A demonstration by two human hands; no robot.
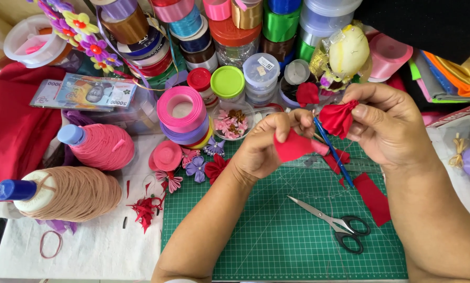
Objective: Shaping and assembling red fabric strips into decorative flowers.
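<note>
My left hand pinches a folded piece of red ribbon between thumb and fingers, above the green cutting mat. My right hand grips a gathered red fabric petal at its fingertips, close beside the left hand. A thin blue stick runs down between both hands; which hand holds it is unclear. Cut red ribbon strips lie on the mat under my right wrist. Black-handled scissors rest on the mat below the hands.
Two thread cones, pink and tan, lie at left. Pink ribbon rolls, stacked ribbon spools, small lidded jars, a dish of tiny flowers and finished fabric flowers crowd the back. Banknotes and red cloth sit far left.
</note>
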